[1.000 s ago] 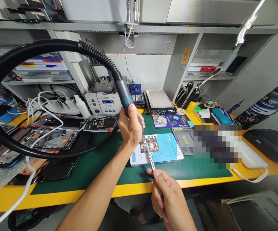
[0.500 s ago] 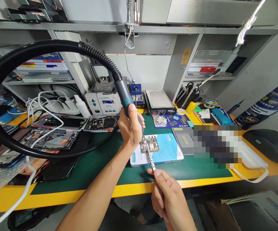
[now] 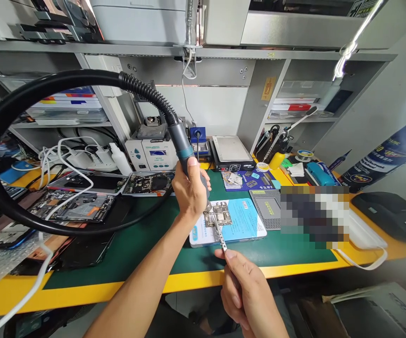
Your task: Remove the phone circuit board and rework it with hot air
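Note:
My left hand (image 3: pixel 190 188) is wrapped round the handle of a hot air gun (image 3: pixel 181 141), whose thick black hose loops off to the left. The metal nozzle points down at the left part of a circuit board (image 3: pixel 224 212). That board lies on a blue and white box (image 3: pixel 247 220) on the green mat (image 3: pixel 146 253). Between the thumb and fingers of my right hand (image 3: pixel 247 286) is a pair of metal tweezers (image 3: pixel 222 240) with holes along the arms. The tweezer tips reach the board near the nozzle; whether they grip anything is too small to tell.
Opened phones and parts (image 3: pixel 79 206) crowd the left side, with a white cable (image 3: pixel 44 263) running across. Behind stand a white hot air station (image 3: pixel 157 152) and a flat heating plate (image 3: pixel 231 150). A perforated grey plate (image 3: pixel 266 209) lies right of the box, a blue spray can (image 3: pixel 382 155) farther right.
The whole view has shifted slightly, so the shelves sit a little lower. Both hands keep their holds, with the nozzle and tweezers still at the board.

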Available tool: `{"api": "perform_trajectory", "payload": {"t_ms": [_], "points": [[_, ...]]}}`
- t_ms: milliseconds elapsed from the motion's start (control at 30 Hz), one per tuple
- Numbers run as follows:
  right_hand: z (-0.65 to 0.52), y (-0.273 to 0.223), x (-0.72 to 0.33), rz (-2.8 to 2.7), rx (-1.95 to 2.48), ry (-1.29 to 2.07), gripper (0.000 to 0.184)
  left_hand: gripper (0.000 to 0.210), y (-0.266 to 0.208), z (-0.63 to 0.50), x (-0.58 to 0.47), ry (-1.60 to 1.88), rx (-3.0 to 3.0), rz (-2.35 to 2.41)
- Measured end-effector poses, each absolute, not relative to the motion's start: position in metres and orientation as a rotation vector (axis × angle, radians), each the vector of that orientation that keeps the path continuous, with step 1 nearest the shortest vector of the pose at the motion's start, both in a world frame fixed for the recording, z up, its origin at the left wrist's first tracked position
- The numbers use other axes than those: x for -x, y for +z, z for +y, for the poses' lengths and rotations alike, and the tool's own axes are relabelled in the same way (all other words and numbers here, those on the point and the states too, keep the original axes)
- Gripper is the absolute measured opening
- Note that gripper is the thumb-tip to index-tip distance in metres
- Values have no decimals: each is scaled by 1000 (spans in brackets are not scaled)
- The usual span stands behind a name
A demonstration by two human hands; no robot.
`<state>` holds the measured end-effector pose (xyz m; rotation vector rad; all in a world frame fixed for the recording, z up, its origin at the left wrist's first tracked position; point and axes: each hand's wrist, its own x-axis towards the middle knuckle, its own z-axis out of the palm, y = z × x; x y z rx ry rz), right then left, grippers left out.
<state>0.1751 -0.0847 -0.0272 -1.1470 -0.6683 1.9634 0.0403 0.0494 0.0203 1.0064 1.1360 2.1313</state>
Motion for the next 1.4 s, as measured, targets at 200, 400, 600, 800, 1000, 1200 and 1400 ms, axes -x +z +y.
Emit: {"api": "perform_trajectory", "payload": {"t_ms": [200, 400, 600, 800, 1000, 1200, 1400], "points": [[-83, -29, -192, -790, 1216, 1890, 60, 43, 20, 50, -40, 2131, -995, 1139], [-47, -20, -230, -1218, 1334, 1544, 51, 44, 20, 49, -39, 2129, -971, 1142], [-15, -11, -263, -1419, 1376, 1431, 51, 45, 20, 48, -38, 2123, -948, 1139], [18, 1, -273, -1726, 1335, 1174, 33, 42, 20, 47, -37, 2133, -943, 1138], [60, 4, -264, -1908, 1217, 1098, 36, 41, 20, 45, -39, 2138, -938, 1155], [89, 19, -259, -1915, 1113, 1226, 31, 41, 20, 44, -41, 2139, -953, 1172], [107, 40, -252, -1763, 1072, 1355, 26, 42, 22, 43, -42, 2143, -936, 1198]]}}
